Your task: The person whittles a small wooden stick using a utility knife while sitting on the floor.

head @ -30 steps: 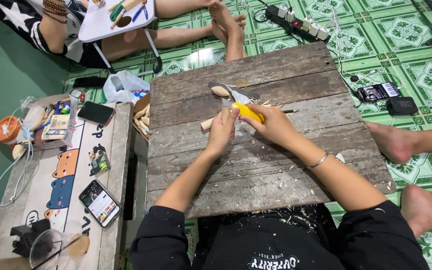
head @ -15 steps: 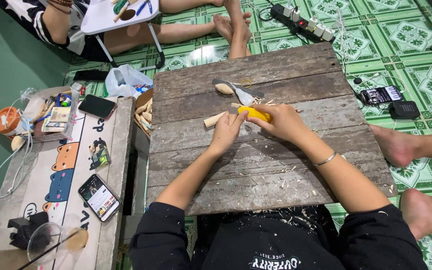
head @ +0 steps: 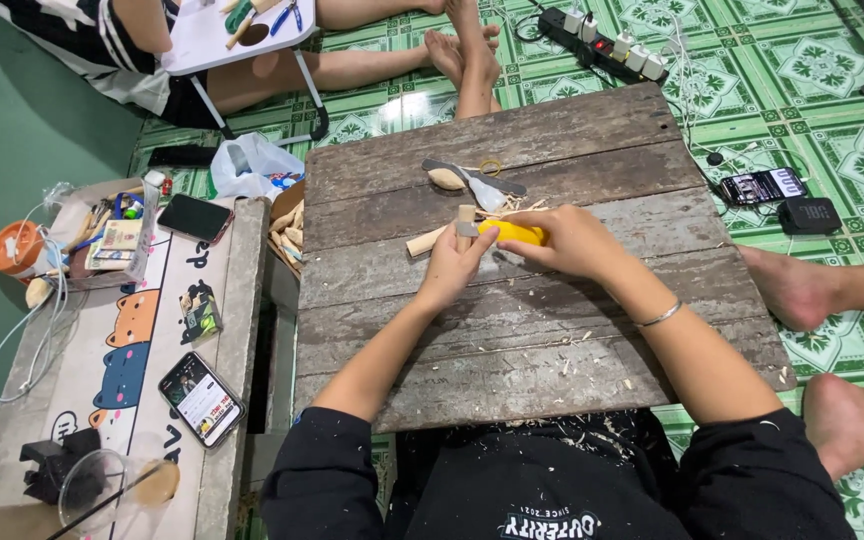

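At frame centre on the worktop [head: 552, 340], the left hand [head: 457, 265] grips a wooden stick [head: 430, 241]; the right hand [head: 572, 240] is closed on a yellow-handled knife [head: 512, 232]. A box [head: 287, 235] left of the worktop holds wood pieces.

1. Black top with long sleeves pushed up above the elbows, flecked with pale wood shavings.
2. White lettering across its front.
3. Thin silver bracelet [head: 660, 316] on the right wrist.
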